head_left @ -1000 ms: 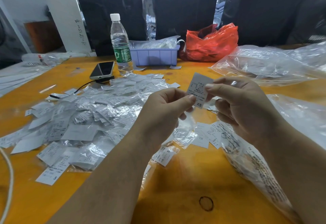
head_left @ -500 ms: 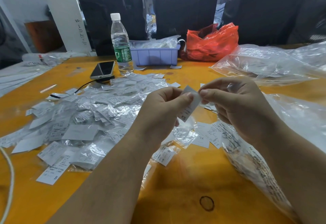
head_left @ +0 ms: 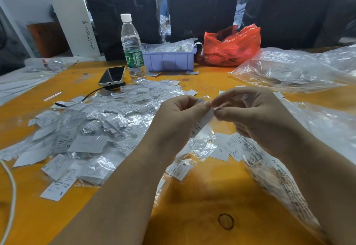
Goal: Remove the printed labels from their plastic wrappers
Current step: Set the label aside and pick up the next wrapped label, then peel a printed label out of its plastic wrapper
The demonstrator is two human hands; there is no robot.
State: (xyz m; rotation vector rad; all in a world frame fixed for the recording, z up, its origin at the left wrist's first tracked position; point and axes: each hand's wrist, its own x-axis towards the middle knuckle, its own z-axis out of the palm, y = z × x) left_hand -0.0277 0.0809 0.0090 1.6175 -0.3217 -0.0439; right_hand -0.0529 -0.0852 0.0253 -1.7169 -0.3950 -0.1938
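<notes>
A white printed label in a clear plastic wrapper (head_left: 202,124) hangs between my two hands above the orange table (head_left: 192,196). My left hand (head_left: 177,117) pinches its upper edge between thumb and forefinger. My right hand (head_left: 252,115) pinches the same top end from the right, fingertips nearly touching the left thumb. A wide pile of wrapped labels (head_left: 100,129) lies on the table to the left. A few bare labels (head_left: 227,146) lie under my right hand.
A water bottle (head_left: 132,50), a phone (head_left: 112,76) with a black cable, a purple bin (head_left: 169,59) and a red bag (head_left: 231,46) stand at the back. Large clear bags (head_left: 292,69) cover the right side. A white cord (head_left: 11,196) runs along the left edge.
The label was held upright with its print facing me; it has tipped down and now hangs below my fingertips. Both hands have closed in on its top end.
</notes>
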